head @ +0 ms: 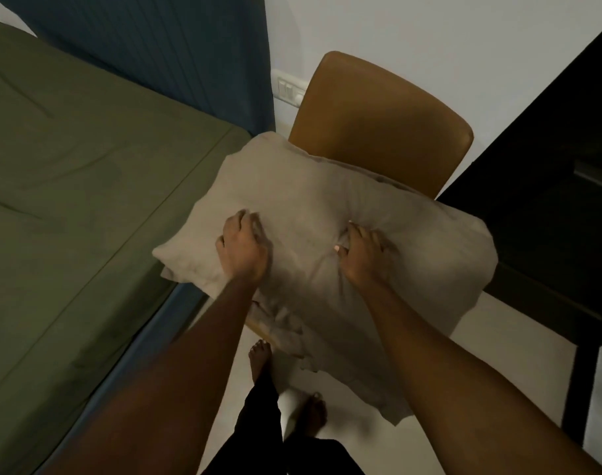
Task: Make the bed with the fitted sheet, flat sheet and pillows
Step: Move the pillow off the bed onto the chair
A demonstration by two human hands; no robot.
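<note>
A beige pillow (310, 214) lies on the seat of a tan chair (378, 125) beside the bed. My left hand (241, 246) grips the pillow's left part, fingers curled into the fabric. My right hand (361, 255) grips its middle, bunching the cover. Beige cloth (344, 354) hangs from under the pillow toward the floor. The bed (70, 183) on the left is covered by a smooth olive-green sheet.
A dark blue headboard (155, 46) stands behind the bed. A dark table (549, 200) is at the right, close to the chair. A white wall with a switch plate (289, 89) is behind. My bare feet stand on the pale floor (498, 371).
</note>
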